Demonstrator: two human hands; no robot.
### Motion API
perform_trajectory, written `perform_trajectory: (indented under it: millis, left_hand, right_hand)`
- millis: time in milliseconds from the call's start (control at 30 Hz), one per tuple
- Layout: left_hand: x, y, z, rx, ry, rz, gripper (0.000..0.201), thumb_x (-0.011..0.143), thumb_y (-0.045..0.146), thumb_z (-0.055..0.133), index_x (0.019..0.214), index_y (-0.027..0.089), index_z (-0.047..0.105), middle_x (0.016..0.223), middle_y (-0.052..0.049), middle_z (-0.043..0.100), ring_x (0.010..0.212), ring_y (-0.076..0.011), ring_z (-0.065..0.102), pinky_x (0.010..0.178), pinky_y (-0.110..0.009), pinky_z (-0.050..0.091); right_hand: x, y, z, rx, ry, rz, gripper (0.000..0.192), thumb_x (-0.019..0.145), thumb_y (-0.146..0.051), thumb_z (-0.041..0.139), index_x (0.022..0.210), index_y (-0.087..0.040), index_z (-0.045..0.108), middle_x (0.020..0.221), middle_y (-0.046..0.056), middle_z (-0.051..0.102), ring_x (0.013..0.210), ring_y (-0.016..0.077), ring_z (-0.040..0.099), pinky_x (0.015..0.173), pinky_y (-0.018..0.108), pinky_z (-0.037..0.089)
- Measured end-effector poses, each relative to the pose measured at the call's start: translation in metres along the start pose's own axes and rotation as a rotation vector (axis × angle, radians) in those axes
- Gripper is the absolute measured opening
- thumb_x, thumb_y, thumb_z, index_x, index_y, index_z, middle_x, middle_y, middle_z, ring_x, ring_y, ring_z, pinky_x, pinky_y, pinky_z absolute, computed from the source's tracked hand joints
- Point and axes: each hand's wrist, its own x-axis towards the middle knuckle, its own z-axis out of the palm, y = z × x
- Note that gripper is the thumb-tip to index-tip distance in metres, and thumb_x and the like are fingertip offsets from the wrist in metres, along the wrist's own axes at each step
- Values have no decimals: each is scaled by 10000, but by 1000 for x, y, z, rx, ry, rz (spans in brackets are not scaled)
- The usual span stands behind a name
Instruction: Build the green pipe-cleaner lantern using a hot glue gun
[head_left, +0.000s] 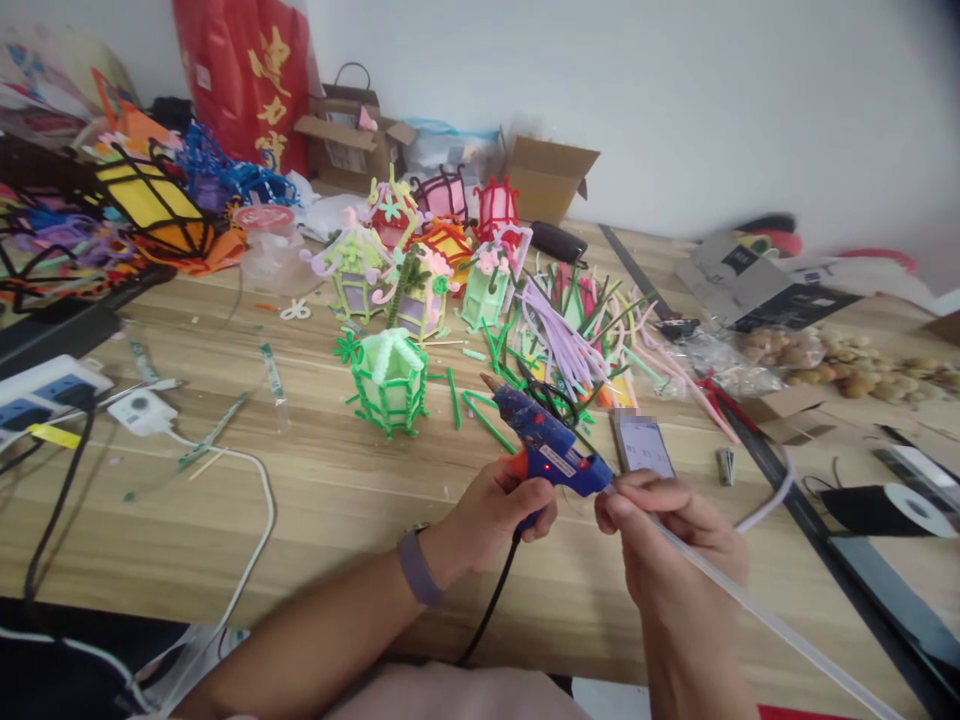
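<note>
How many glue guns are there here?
1: the blue glue gun, gripped in the left hand. The right hand holds a pale stick at its rear. Others may be hidden.

Soft, muted light; stretched, blurry edges.

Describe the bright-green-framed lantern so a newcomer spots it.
On the wooden table, find the blue glue gun in the left hand. Left of it, in front of the clustered multicoloured lanterns, stands a pale-green lantern, the only one framed in bright green fuzz.
</note>
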Motion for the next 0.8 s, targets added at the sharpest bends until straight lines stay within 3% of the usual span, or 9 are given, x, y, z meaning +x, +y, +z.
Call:
perform_trajectory:
  millis: [167,367,533,600,667,733,800]
  left_hand:
    - [1,0,-1,-29,19,25,584,635,724,696,649,176,493,490,53,448,416,-50,324,441,-247,199]
    - [0,-1,-1,10,-5,42,597,641,736,682,618,169,498,509,41,439,441,-56,335,459,-255,223]
    - [-1,-2,0,7,-30,61,582,668,723,673,621,167,507,532,31,456,463,-64,366,474,-250,253]
    - [0,-2,-1,-32,-35,69,570,674,714,677,642,169,513,527,35,462,453,-63,364,468,-246,249]
    - [1,-1,-1,-71,-29,77,554,680,699,685,672,171,519,522,42,462,438,-60,351,460,-243,240]
    - [1,1,-2,-75,-20,91,549,688,690,686,675,170,513,525,45,463,436,-56,346,464,-242,239]
    - [1,3,-3,-48,-23,99,559,688,694,683,655,167,499,531,43,465,445,-55,353,475,-241,245]
  right_hand:
    - [0,3,5,51,28,13,120,746,-145,765,740,-235,687,693,-18,640,557,109,585,507,247,475]
    - [9,-6,0,92,-57,116,121,727,-199,785,679,-219,676,629,-14,616,496,108,563,431,226,443]
    - [7,-9,6,118,-14,156,176,705,-250,808,646,-206,648,623,-17,601,457,95,537,410,221,420]
    - [3,-5,6,82,-17,125,141,720,-232,801,732,-227,660,658,-23,626,508,100,568,464,222,458]
    - [0,3,0,-16,-35,77,259,717,-198,804,922,-269,663,735,-19,675,610,122,626,550,236,514]
    - [4,9,-14,-119,-61,45,459,701,-205,821,1102,-294,616,815,-1,713,697,151,668,616,266,553]
    - [15,8,-35,-175,-107,94,439,714,-301,818,1105,-273,619,800,18,723,702,167,682,626,279,564]
